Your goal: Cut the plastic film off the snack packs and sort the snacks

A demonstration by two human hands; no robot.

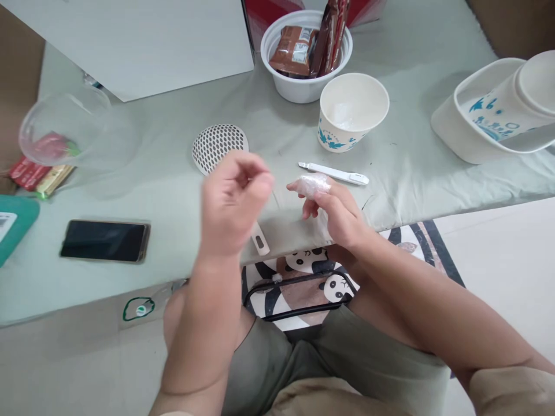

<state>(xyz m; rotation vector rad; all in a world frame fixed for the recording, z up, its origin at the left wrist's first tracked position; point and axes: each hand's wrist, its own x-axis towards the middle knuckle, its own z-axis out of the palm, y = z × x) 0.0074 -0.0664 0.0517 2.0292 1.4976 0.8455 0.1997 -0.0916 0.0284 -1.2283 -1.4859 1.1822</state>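
Note:
My left hand (234,202) is raised over the slotted spoon, its fingers curled in and pressed to the thumb; what it holds, if anything, is too small to make out. The perforated head of the white slotted spoon (219,144) shows beyond it, and the handle end shows below. My right hand (338,211) is at the table's front edge, closed around crumpled clear plastic film (313,185). Just beyond that hand lies a white utility knife (336,173). A paper cup (353,112) with clear plastic inside stands behind the knife.
A white bowl of wrapped snacks (292,86) stands at the back. On the left are a phone (105,240), a clear plastic bowl (65,124), snack packets (32,164) and a teal object (17,222). A white bin (459,124) holding a paper cup stands right.

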